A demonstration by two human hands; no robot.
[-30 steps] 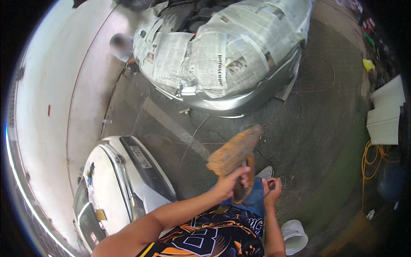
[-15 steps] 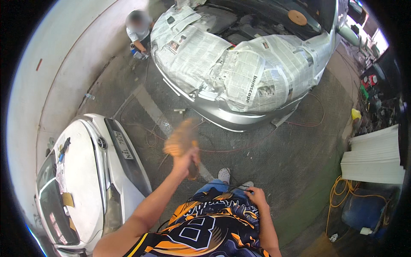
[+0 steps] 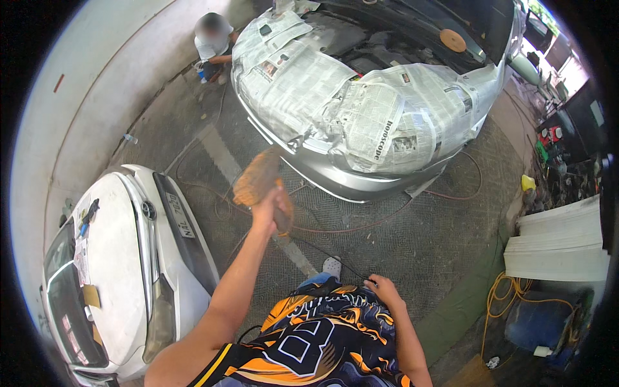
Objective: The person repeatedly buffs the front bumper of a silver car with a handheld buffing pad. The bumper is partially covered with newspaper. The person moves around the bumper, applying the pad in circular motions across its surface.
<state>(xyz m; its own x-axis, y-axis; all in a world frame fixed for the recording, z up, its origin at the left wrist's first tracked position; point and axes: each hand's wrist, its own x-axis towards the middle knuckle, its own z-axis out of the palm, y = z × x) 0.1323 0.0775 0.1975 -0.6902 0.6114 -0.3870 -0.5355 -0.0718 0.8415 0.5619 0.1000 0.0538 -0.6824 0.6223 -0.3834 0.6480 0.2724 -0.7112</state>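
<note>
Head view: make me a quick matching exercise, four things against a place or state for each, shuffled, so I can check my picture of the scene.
1. Left hand
2. Right hand
3. Silver car
4. White car

A. Holding a black cord
B. At the picture's lower left
C. Gripping an orange-brown tool
D. Front covered with newspaper

Pairs: 1-C, 2-A, 3-D, 4-B

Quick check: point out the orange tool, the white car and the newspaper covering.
Orange tool (image 3: 253, 180): head view, on its scuffed body.
White car (image 3: 117, 232): head view, on its broad white panel.
Newspaper covering (image 3: 369, 115): head view, on a middle sheet.
</note>
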